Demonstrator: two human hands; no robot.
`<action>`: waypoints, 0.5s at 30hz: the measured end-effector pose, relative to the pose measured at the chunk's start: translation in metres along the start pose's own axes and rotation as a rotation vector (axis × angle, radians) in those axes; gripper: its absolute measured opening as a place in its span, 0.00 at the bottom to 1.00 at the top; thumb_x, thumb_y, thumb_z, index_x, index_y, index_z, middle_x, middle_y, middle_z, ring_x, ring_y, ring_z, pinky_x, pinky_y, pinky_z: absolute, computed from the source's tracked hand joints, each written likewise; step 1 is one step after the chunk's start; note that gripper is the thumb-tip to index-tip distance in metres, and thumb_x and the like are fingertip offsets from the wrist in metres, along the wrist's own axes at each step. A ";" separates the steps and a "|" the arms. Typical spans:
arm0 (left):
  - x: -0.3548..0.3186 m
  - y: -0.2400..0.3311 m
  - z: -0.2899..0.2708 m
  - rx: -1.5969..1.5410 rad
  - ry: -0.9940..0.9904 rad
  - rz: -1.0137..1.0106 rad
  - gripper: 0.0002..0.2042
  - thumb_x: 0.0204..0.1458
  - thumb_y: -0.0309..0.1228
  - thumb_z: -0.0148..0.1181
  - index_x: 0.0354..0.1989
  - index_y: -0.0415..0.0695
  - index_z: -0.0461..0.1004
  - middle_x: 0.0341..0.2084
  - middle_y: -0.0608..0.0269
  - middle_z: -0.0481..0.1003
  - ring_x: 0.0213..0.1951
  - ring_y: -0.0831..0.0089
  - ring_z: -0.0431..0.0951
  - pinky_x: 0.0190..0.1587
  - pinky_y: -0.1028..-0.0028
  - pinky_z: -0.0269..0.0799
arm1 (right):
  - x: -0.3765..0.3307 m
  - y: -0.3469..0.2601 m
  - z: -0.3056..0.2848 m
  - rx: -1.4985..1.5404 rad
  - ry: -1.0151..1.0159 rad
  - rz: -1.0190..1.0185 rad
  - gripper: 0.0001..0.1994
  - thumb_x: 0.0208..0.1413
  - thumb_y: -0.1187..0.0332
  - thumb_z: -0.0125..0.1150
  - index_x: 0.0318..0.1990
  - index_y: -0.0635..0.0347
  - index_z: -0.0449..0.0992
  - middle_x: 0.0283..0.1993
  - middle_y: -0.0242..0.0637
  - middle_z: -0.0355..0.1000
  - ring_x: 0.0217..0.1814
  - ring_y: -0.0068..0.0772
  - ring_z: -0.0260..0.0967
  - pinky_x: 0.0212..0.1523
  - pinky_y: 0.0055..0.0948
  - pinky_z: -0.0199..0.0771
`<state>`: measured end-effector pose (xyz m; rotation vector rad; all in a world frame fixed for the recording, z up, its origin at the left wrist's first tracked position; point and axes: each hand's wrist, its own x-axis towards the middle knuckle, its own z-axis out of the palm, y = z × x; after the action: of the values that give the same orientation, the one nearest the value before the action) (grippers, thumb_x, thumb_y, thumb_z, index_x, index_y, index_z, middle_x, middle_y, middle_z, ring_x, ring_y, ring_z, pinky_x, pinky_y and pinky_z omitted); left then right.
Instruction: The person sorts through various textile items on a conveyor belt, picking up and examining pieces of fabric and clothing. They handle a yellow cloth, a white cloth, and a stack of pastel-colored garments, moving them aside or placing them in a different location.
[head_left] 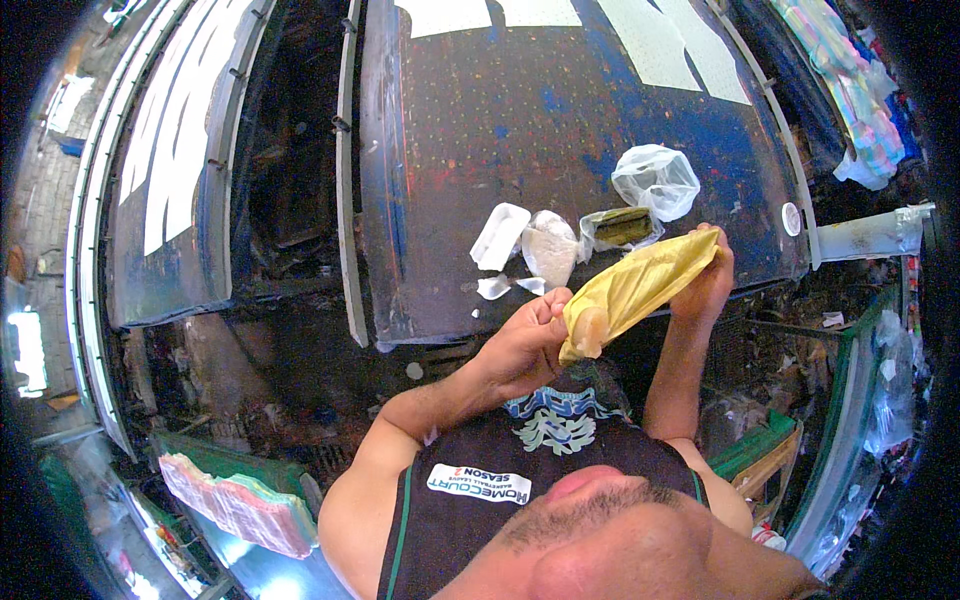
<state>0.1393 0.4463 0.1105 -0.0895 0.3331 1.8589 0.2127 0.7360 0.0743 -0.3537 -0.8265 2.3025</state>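
Note:
Both hands hold a yellow plastic bag point(640, 285) up over the near edge of a blue, paint-stained table point(480, 120). My left hand point(522, 345) pinches the bag's lower end, where a pale lump point(588, 330) bulges inside it. The upper end is gripped by my right hand point(706, 282). Just beyond the hands, on the table, lie a white foam tray point(499, 236), a clear bag of white powder point(549, 248), a clear bag with a dark green block point(622, 226) and a crumpled clear bag point(656, 180).
White paper sheets point(650, 40) cover the table's far end. A second table with white sheets point(175, 130) stands to the left across a dark gap. A stack of pink and green cloths point(235, 505) is at lower left, and coloured fabric point(850, 90) at upper right.

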 end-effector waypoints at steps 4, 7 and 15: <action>-0.009 0.009 0.006 0.052 0.075 0.033 0.28 0.59 0.36 0.69 0.64 0.40 0.65 0.55 0.60 0.77 0.52 0.72 0.80 0.55 0.71 0.78 | -0.009 0.024 -0.007 -0.137 0.213 0.064 0.10 0.69 0.64 0.51 0.47 0.59 0.75 0.43 0.34 0.75 0.47 0.31 0.76 0.55 0.36 0.76; -0.012 0.017 0.016 0.059 0.117 0.087 0.15 0.61 0.31 0.66 0.47 0.48 0.64 0.46 0.66 0.77 0.47 0.74 0.81 0.50 0.72 0.79 | -0.019 0.041 0.004 -0.082 0.171 0.165 0.07 0.68 0.68 0.54 0.43 0.60 0.76 0.42 0.35 0.77 0.46 0.30 0.77 0.55 0.34 0.77; -0.018 0.013 0.018 -0.060 0.084 0.225 0.15 0.61 0.25 0.64 0.35 0.54 0.61 0.40 0.69 0.76 0.45 0.74 0.81 0.49 0.71 0.80 | -0.036 0.058 -0.012 -0.145 0.152 0.257 0.05 0.67 0.71 0.57 0.45 0.61 0.77 0.40 0.32 0.78 0.39 0.24 0.76 0.41 0.25 0.79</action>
<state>0.1343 0.4307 0.1343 -0.1773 0.3577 2.0927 0.2156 0.6837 0.0288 -0.7280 -0.9175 2.4174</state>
